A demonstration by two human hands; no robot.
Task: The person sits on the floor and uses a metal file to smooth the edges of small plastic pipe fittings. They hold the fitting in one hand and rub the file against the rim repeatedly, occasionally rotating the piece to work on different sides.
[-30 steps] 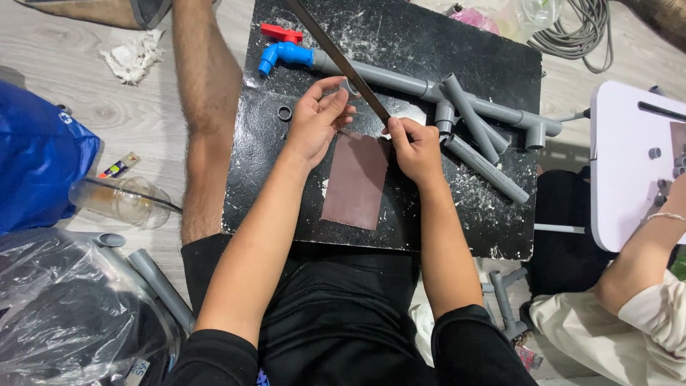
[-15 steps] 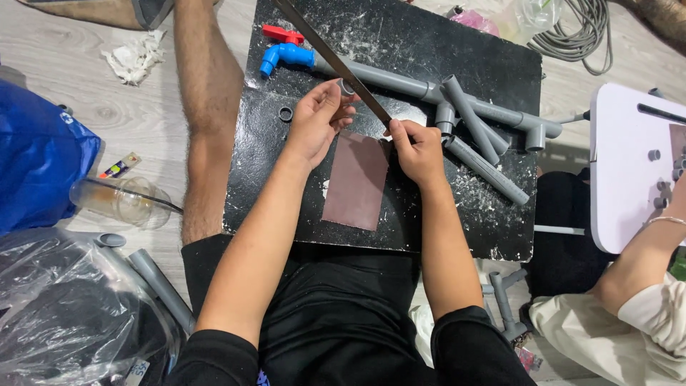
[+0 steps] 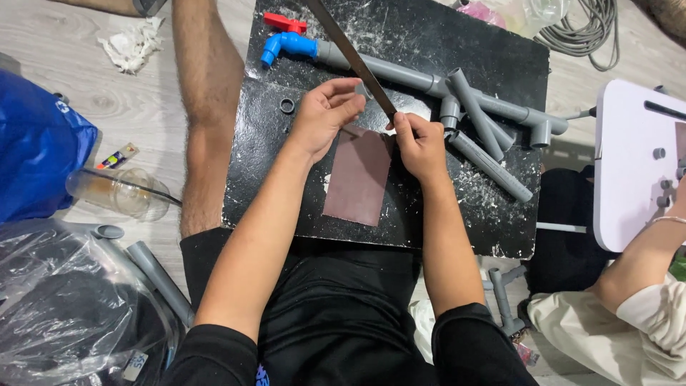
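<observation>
Hacksaw blade: long, thin, dark strip running diagonally from the top centre of the frame down to the middle, where its lower end meets the right hand. Right-hand fingers closed, pinching the blade's lower end between thumb and fingertips. Left hand sits just left of the blade, fingers loosely curled and partly spread; the fingertips lie close against the blade's edge, but whether they actually touch it cannot be told.

Beneath both hands, a reddish-brown rectangular sheet of sandpaper lies flat on a black board, near the centre of the frame. The sheet's upper edge is tucked under the hands. Board surface speckled with white dust and shavings.

Upper part of the board: an assembly of grey plastic pipes with elbow and tee fittings, stretching toward the right; at its left end a blue tap with a red handle. A small grey ring lies on the board left of the left hand.

Board rests on a pale wooden floor. Another person's arm shows at the lower right of the frame.
</observation>
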